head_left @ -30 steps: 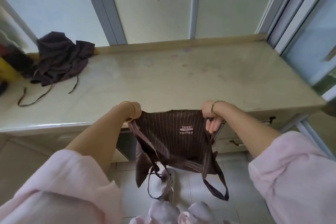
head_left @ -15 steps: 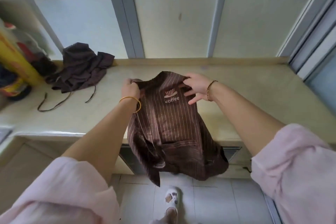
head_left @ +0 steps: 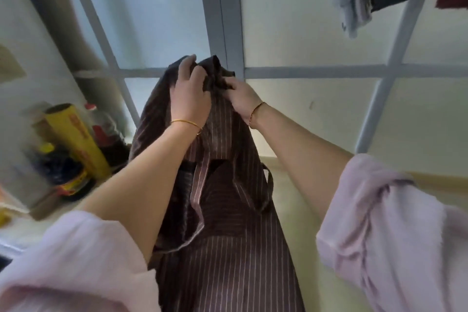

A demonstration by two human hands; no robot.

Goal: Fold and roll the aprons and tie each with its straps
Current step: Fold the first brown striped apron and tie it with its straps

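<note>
Several kitchen items are crowded at the far left, blurred: a yellow roll (head_left: pixel 76 142) leaning upright, a dark bottle with a red cap (head_left: pixel 102 132) just behind it, and a squat dark jar (head_left: pixel 67 177) at the roll's foot. A pink left sleeve (head_left: pixel 76 261) is pushed up past the forearm. The left hand (head_left: pixel 190 99), with a gold bangle (head_left: pixel 186 123) on its wrist, is raised before the window frame (head_left: pixel 220 7). Its grip is closed on the upper edge of the brown striped apron (head_left: pixel 228 248), with the fingers curled over the cloth. The apron is held up in the air by both hands in the middle of the view and is draped downward in a long narrow fall to the bottom edge. Whether its lower part touches the desk cannot be told. A striped strap (head_left: pixel 196 192) is seen hanging loose down the apron's front, and a darker loop (head_left: pixel 270 182) is seen toward the right side of the cloth. The right hand (head_left: pixel 240 99), close beside the left, is marked by a thin red cord bracelet (head_left: pixel 255 111). Its grip is pinched on bunched cloth at the apron's top. The pale desk (head_left: pixel 298 215) is visible to the right of the apron, below the right forearm. A pink right sleeve (head_left: pixel 392 230) is pushed up likewise. Grey and dark garments (head_left: pixel 354 0) are hung at the upper right.
</note>
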